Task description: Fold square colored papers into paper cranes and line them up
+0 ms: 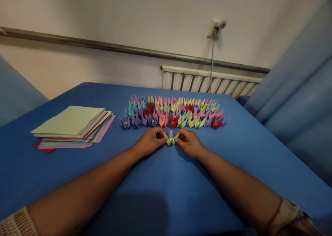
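The work in hand looks like the shaping of a small paper crane (171, 138). The left hand (150, 141) and the right hand (189, 142) are close together near the middle of the table (166, 194). Each pinches one side of the crane between thumb and fingertips, so both are clamped on it. It sits low over the blue cloth, just on the near side of the rows of folded cranes (172, 113), which run toward the far edge. Any further shaping, as I judge it, calls for a light, even pull from both sides, since the paper is thin and creased. The crane is tiny and mint green with paler tips, its wings spread sideways. A stack of coloured sheets (74, 127) lies toward the left edge, well apart
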